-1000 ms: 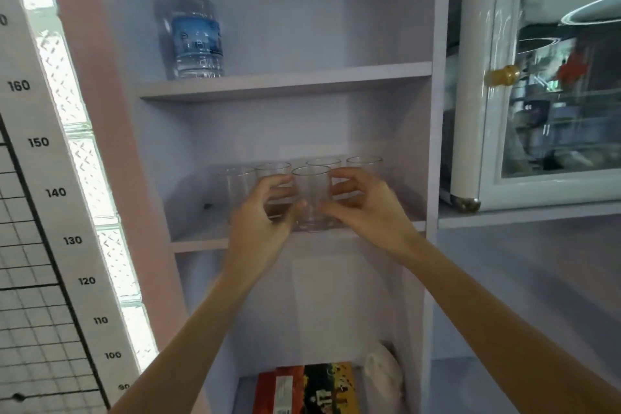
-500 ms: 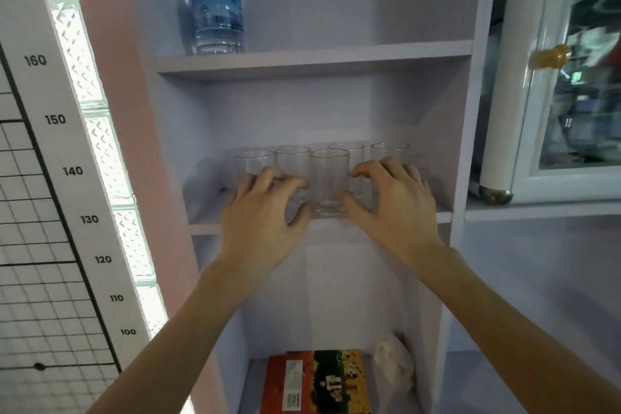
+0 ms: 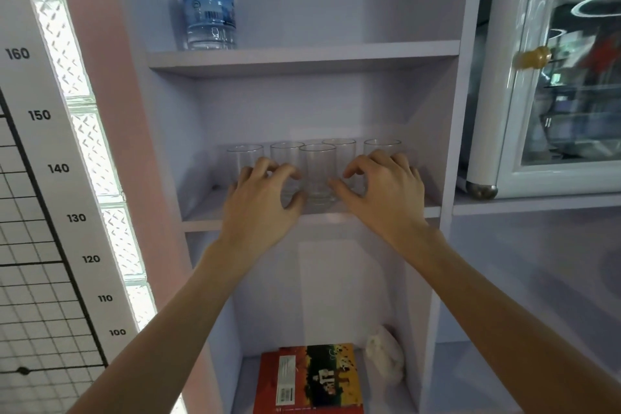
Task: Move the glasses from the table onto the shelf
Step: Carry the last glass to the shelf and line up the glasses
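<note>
Five clear, smooth cylindrical glasses (image 3: 317, 175) stand upright on the matte lilac shelf (image 3: 431, 211). The left hand (image 3: 260, 205) at 9 o'clock and right hand (image 3: 381, 193) at 3 o'clock flank the front glass, fingers curled loose, gripping nothing.

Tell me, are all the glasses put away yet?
Five glasses stand on the middle shelf. The left hand and right hand flank the front glass, not gripping it. The table is out of view, so I cannot tell whether more wait.
</note>
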